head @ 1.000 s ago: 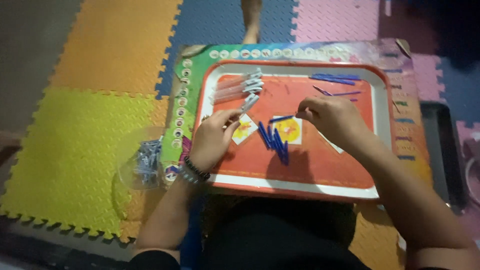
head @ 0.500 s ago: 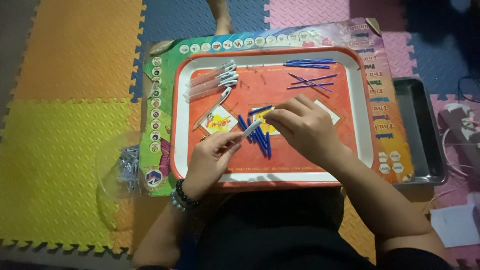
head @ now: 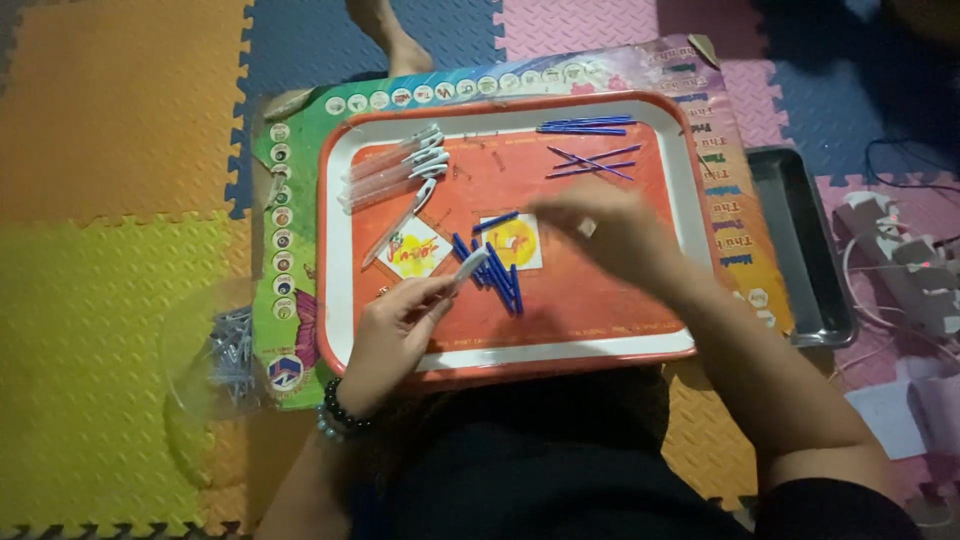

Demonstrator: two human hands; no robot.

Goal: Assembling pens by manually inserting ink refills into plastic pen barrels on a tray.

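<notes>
Head view | left hand (head: pixel 395 335) fingers pinch clear pen barrel (head: pixel 468 268) over orange tray (head: pixel 335 260) | right hand (head: pixel 610 232) blurred, grip unclear, above blue refills (head: pixel 497 275)

There is one view only, worn on the person's head, looking almost straight down from close above the lap. It takes in the orange tray (head: pixel 520 345) at centre, both forearms, and foam floor mats (head: pixel 110 200) all round.

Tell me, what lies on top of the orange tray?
On the orange tray lie clear pen tubes, thin blue refills and short blue pieces. The blurred right hand covers what is beneath it.
</notes>
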